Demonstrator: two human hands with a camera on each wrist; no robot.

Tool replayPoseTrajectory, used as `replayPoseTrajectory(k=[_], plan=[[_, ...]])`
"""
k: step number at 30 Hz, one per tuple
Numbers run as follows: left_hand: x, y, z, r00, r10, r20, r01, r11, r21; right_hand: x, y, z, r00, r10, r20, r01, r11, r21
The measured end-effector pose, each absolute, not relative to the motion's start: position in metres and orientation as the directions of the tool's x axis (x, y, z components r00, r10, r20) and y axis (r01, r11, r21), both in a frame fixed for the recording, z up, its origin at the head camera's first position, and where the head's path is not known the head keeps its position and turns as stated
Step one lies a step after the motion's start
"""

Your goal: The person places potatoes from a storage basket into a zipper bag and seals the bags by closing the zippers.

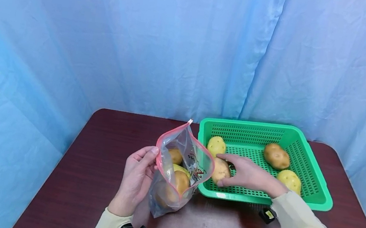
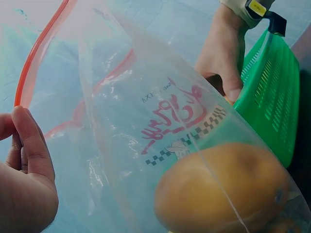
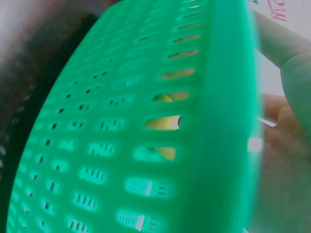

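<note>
My left hand (image 1: 138,174) pinches the red rim of a clear zip bag (image 1: 159,201) between thumb and fingers, and the bag's mouth gapes. Inside the bag lie several potatoes, among them a brown potato (image 1: 181,181); in the left wrist view a large brown potato (image 2: 223,189) shows through the plastic. My right hand (image 1: 248,173) reaches into the green basket (image 1: 320,189), thumb and fingers around a light-brown potato (image 1: 220,171) at its left end. In the right wrist view the basket wall (image 3: 121,121) covers most of the right hand (image 3: 284,165) and the potato.
Also in the basket are a yellow potato (image 1: 216,146) at the left, a brown potato (image 1: 277,156) and another yellow potato (image 1: 289,180) at the right. The basket stands on a dark wooden table (image 1: 98,156). Blue curtains (image 1: 179,42) hang behind it.
</note>
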State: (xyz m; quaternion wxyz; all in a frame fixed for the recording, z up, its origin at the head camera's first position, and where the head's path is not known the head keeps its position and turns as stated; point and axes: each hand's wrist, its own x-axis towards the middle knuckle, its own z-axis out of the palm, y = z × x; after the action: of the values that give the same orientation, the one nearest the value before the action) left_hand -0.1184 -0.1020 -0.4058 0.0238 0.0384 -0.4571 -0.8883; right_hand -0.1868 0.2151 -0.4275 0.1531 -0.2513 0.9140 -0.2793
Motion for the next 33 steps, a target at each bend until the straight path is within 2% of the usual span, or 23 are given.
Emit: replayPoseTrajectory(k=[14,20,33], plan=[[-0.119,-0.098,-0.404,-0.997,-0.064,-0.051,-0.004,-0.579,0.816,-0.164,0.226,-0.407,-0.890,-0.456,0.002,-0.337,0.656,-0.676],[-0.119,-0.098,-0.403,-0.997,-0.065,-0.050,-0.003,-0.583,0.812,-0.156,0.229,-0.400,-0.895,-0.443,0.039,-0.326,0.592,-0.737],[-0.116,-0.098,-0.402,-0.996,-0.069,-0.056,-0.006,-0.580,0.814,-0.136,0.228,-0.383,-0.899,-0.406,0.166,-0.376,0.520,-0.767]])
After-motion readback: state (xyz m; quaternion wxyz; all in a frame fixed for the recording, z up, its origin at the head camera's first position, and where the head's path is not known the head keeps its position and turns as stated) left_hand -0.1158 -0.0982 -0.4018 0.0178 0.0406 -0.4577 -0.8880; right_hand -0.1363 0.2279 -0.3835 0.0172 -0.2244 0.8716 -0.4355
